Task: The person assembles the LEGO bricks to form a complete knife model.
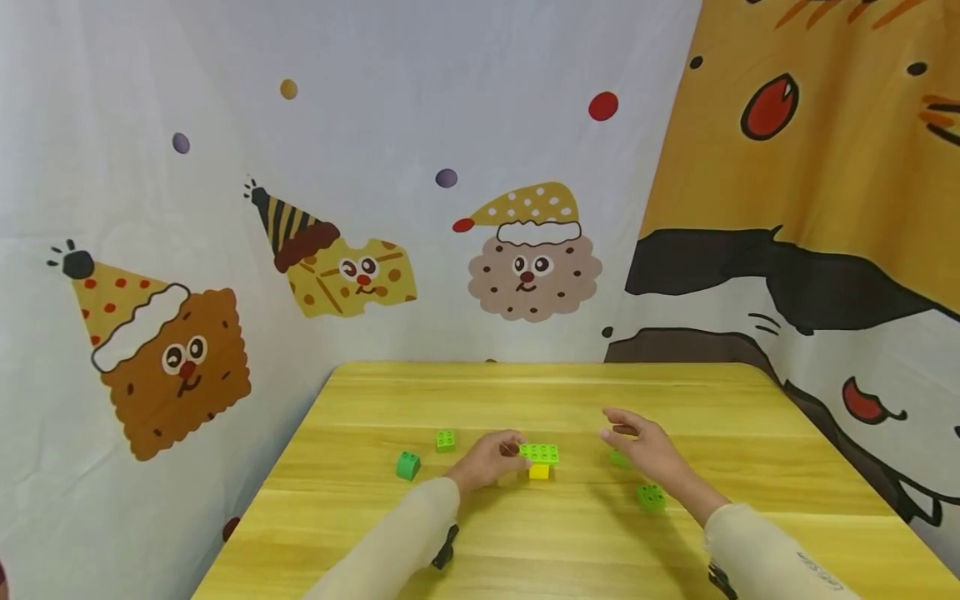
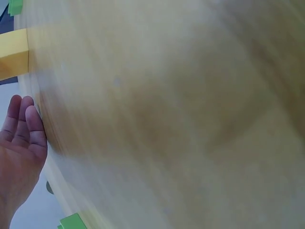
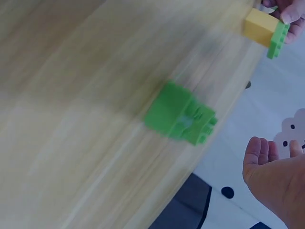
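My left hand point(image 1: 489, 460) pinches the left edge of a light green studded plate point(image 1: 540, 452), which sits on top of a yellow block point(image 1: 539, 472). The right wrist view shows the thumb and fingers of that hand point(image 3: 291, 18) on the green plate point(image 3: 278, 41), beside the yellow block point(image 3: 261, 26). My right hand point(image 1: 651, 454) hovers with spread, slightly bent fingers, holding nothing. Beneath it a green brick point(image 1: 619, 457) is partly hidden. Nearer the front lies another green brick point(image 1: 651, 497).
On the left of the wooden table point(image 1: 360, 533) lie a light green brick point(image 1: 446, 441) and a darker green curved brick point(image 1: 408, 465). A cloth printed with cartoon figures hangs behind the table.
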Tool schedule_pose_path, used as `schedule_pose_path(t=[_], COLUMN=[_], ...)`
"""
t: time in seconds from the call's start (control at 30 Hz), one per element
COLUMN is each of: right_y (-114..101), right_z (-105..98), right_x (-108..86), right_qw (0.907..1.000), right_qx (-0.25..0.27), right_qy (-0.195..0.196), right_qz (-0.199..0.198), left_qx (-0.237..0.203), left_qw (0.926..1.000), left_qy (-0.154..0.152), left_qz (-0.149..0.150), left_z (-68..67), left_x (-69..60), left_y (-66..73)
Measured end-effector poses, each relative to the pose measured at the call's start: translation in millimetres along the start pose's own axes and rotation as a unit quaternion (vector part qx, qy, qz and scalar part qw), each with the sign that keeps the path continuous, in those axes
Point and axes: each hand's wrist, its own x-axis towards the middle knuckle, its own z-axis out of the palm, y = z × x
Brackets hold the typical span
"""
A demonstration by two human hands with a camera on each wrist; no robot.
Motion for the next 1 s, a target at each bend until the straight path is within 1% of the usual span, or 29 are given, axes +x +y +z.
schedule_pose_path(t=[0.2,0.4,0.53,0.7,0.83,1.0], right_y=[16.7,39.7,50.1,59.6,67.5,77.3], right_z=[-16.3,-30.2,-38.9,-47.8,-53.1,-56.1], right_x=[-12.6,-24.3,-29.4,-35.3,-39.6,-42.6], right_qw=[0.9999,0.9990,0.9982,0.9966,0.9954,0.9938], right_qx=[-0.016,-0.039,-0.032,-0.005,0.006,0.000], right_qy=[-0.007,-0.019,-0.041,-0.070,-0.088,-0.108], right_qz=[0.000,0.015,0.030,0.044,0.039,0.028], left_qx=[0.001,-0.002,0.005,0.011,0.013,0.004], left_qw=[1.0000,1.0000,1.0000,0.9999,0.9999,1.0000], left_qy=[0.001,0.000,-0.003,-0.005,-0.004,-0.002], left_qz=[0.006,0.005,0.006,0.002,0.001,0.007], left_z=[0.0,0.8,0.4,-1.0,-0.7,0.8], left_x=[0.8,-0.7,-0.7,0.1,0.6,0.3], left_y=[0.3,1.2,1.3,1.3,0.9,1.7])
